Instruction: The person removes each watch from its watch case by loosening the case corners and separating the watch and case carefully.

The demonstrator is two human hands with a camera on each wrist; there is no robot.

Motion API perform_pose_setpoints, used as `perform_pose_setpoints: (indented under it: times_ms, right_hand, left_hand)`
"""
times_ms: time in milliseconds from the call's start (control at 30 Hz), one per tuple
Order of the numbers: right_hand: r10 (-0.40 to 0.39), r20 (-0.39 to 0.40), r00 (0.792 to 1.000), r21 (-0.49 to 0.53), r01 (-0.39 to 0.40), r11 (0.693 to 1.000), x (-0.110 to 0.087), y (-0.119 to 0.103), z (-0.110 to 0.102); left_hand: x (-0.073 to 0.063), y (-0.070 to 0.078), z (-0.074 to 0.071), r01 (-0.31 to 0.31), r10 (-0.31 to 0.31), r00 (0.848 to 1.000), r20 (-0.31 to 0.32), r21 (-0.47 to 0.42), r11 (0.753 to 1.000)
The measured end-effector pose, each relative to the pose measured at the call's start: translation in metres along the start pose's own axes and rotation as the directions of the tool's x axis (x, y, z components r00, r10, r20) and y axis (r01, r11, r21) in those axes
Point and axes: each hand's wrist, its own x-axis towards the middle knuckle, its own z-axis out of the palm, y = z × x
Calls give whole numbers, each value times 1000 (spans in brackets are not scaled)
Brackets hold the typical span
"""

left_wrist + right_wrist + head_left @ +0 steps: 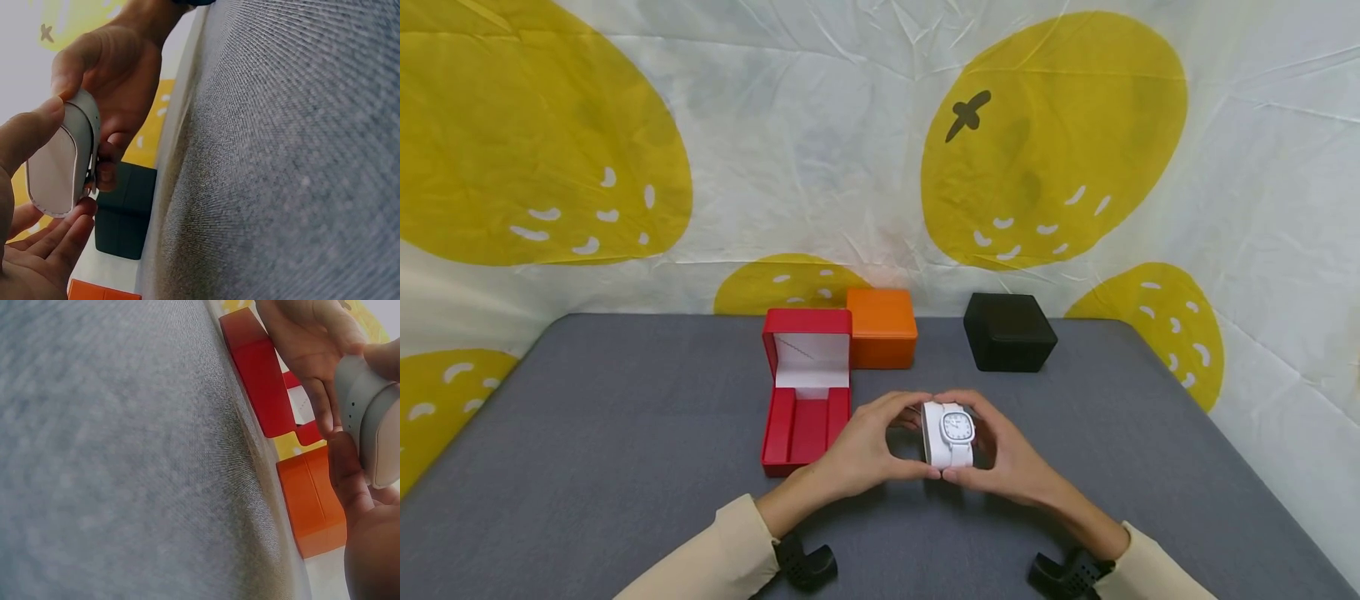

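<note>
Both hands hold a white wristwatch (957,427) wrapped round a white watch cushion (932,435), raised over the table in front of the body. My left hand (871,442) pinches it from the left, thumb at the lower edge and fingers at the top. From the other side my right hand (1009,450) grips it the same way. The square dial faces up toward the head. In the left wrist view the cushion's flat pale end (53,172) shows between the hands; the right wrist view shows the strap (354,403) with its small holes.
A red watch box (781,427) stands with its lid raised, white-lined, left of the hands. Behind it sits a closed orange box (882,329), and at the back right a closed black box (1011,332). All rest on a grey cloth-covered table (625,433) before a patterned curtain (805,150).
</note>
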Motion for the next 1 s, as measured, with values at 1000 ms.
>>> perform_pose_setpoints:
  times_ms: [1000]
  right_hand:
    - [9, -17, 1000, -27, -10, 1000, 0, 2, 0]
  left_hand:
    - [-1, 2, -2, 35, -36, 999, 10, 61, 997]
